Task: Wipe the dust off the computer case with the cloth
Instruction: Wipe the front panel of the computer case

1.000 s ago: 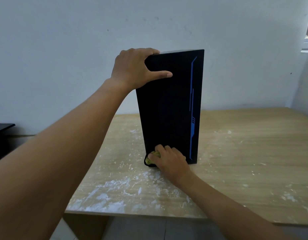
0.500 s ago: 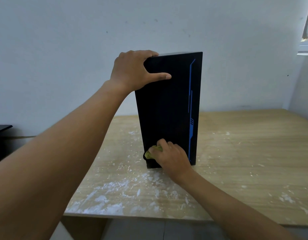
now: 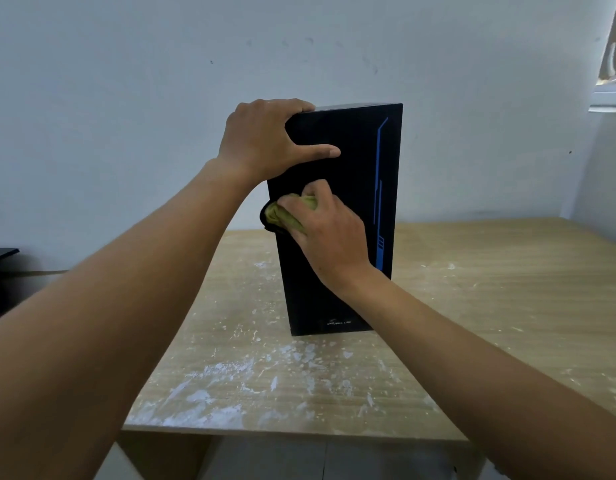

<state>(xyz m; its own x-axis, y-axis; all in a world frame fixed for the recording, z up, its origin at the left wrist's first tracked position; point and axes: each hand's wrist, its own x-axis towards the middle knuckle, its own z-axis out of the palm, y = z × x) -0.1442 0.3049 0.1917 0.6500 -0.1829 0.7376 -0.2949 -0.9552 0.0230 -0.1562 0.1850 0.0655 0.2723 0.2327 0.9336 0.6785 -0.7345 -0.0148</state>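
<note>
Head view: the wiping step is under way on the front panel.

- The right hand (image 3: pixel 329 233) is pressing the bunched yellow-green cloth (image 3: pixel 285 216) against the computer case (image 3: pixel 362 168). Its fingers (image 3: pixel 317 192) are curled round the cloth, which is bulging out past the fingertips over the case's left edge.
- The left hand (image 3: pixel 261 140) is bracing the case just above the cloth. Its fingers are hooking over the top left corner and the thumb is lying flat across the panel.
- The case is standing upright on the table (image 3: pixel 472 306), with its base below the right wrist. Its long axis is vertical and the front is facing the camera. The blue stripe (image 3: pixel 378 188) is running vertically, right of the right-hand fingers.
- Next, probably: strokes across toward the stripe, then down. That needs even pressure while the left hand is holding firm, because a tall case could tip backward.
- White powder patches (image 3: pixel 223 393) are sitting on the table nearer the camera.
</note>
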